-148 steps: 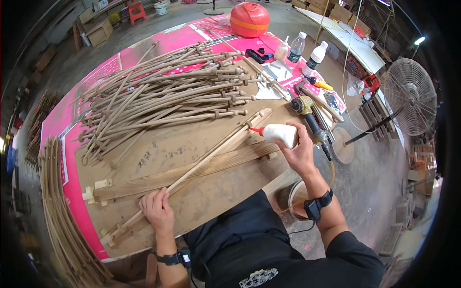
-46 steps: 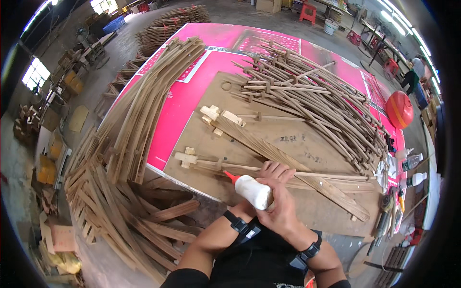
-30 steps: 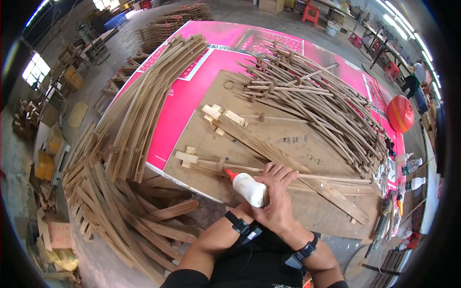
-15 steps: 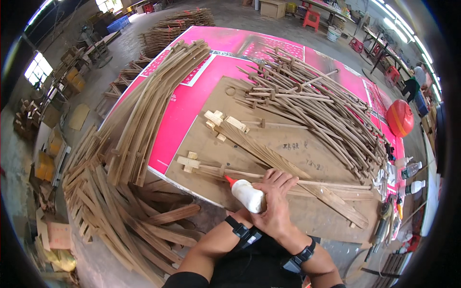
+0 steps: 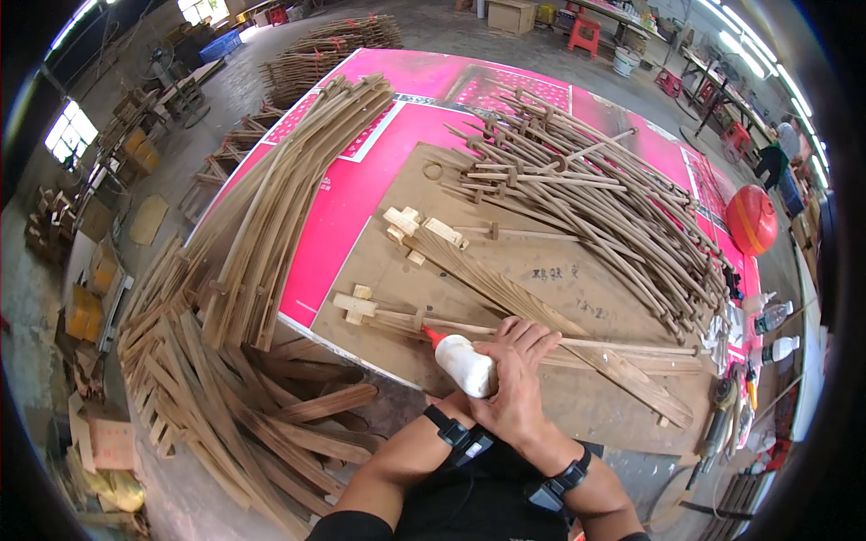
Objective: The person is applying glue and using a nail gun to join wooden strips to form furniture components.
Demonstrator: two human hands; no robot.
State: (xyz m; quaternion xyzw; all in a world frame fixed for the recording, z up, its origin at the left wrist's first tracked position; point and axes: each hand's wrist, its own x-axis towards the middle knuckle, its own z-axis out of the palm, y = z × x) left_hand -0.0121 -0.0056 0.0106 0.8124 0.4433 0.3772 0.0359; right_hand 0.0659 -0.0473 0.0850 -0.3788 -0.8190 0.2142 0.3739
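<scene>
A white squeeze bottle (image 5: 466, 367) with a red nozzle is tilted to the upper left. Its tip is at a thin wooden rod (image 5: 456, 326), close to a small block (image 5: 419, 318) on that rod. My right hand (image 5: 516, 383) is closed against the bottle's base, its fingers over the rod. My left hand (image 5: 439, 399) is mostly hidden beneath the bottle, so its fingers do not show. Under the rod lies a flat wooden slat (image 5: 622, 362), with a pale notched wooden block (image 5: 354, 307) at the left end. A second slat (image 5: 505, 286) crosses diagonally, near another pale block (image 5: 402, 222).
Many rods with small end pieces (image 5: 586, 194) are heaped at the far right of the brown board (image 5: 559, 270). Bundled slats (image 5: 302, 189) cover the pink tabletop's (image 5: 311, 270) left side, with more slats (image 5: 244, 415) below. A red ball-like object (image 5: 751, 223), bottles (image 5: 780, 350) and a power tool (image 5: 719, 410) line the right edge.
The bottle and my right hand have shifted very slightly up and left, the nozzle staying at the rod. Nothing else has visibly moved.
</scene>
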